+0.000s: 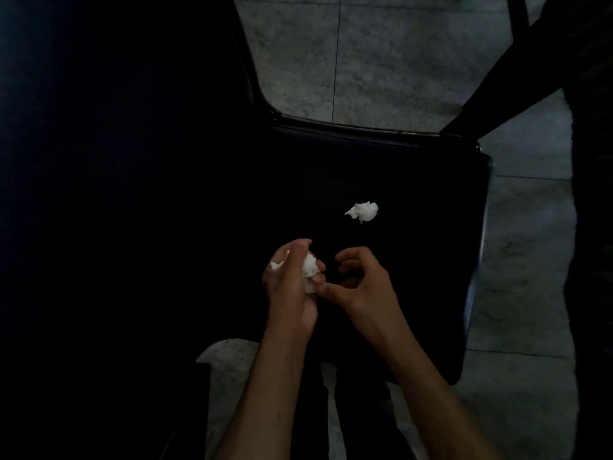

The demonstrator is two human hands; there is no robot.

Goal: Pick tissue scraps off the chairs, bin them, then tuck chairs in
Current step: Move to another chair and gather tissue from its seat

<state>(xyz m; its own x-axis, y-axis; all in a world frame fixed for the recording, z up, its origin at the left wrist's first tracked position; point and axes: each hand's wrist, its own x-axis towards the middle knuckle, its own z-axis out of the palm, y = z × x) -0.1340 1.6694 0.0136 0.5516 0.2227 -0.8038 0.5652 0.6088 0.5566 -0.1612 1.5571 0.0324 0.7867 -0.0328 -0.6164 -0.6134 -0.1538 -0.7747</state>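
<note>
Both forearms reach over the dark chair seat [381,167], the left hand [292,280] closed on crumpled tissue scraps [310,265] and the right hand [360,282] half-curled and empty, best sent toward one o'clock to pinch the last tissue scrap [363,211] cleanly.

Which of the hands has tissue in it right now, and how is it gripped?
The left hand is closed around crumpled tissue scraps, bunched in the fist with bits poking out. The right hand holds nothing. One scrap lies on the chair seat.
</note>
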